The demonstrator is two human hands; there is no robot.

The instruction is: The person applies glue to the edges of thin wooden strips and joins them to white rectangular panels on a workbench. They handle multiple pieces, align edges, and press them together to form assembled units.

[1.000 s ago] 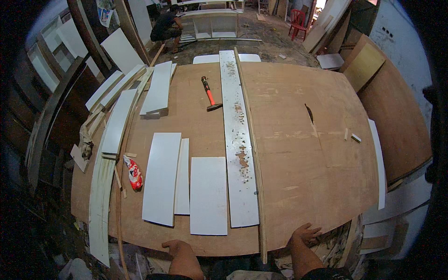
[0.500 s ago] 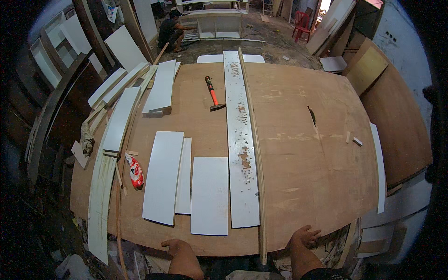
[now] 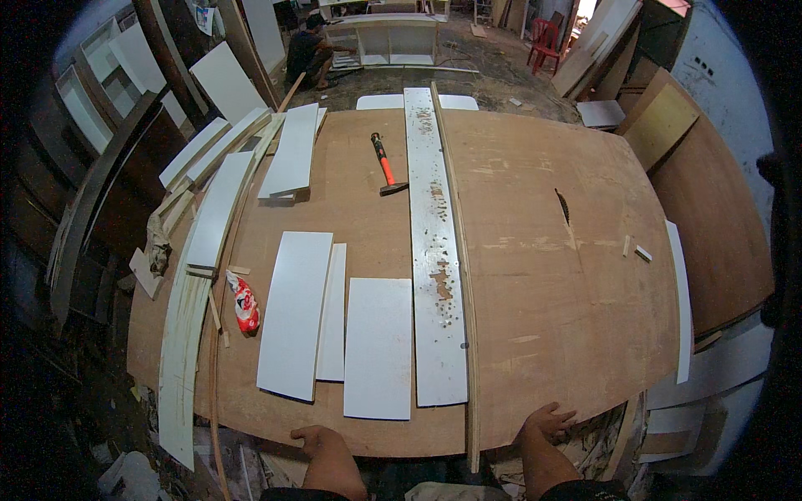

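My left hand (image 3: 317,439) rests on the near edge of a large brown plywood panel (image 3: 535,309), its fingers pointing left and partly hidden. Farther right along that edge lies my right hand (image 3: 548,424), open, with its fingers spread. Between them a thin wooden strip (image 3: 460,267) on edge runs away from me. Beside the strip lies a long white board (image 3: 432,334) with worn brown patches. Closer to my left hand are a white rectangular panel (image 3: 378,346), a taller white panel (image 3: 294,317) and a narrow one (image 3: 333,334) partly under it.
An orange-and-black hammer (image 3: 386,167) lies beside the long board. A red-and-white plastic packet (image 3: 243,305) sits at left, near stacked white boards (image 3: 219,213). Small offcuts (image 3: 642,253) lie at right. Beyond the panel, a person (image 3: 309,54) crouches by a white cabinet (image 3: 397,43).
The view has shifted very slightly, so the boards appear a little higher and to the right. Both hands stay where they were on the edge.
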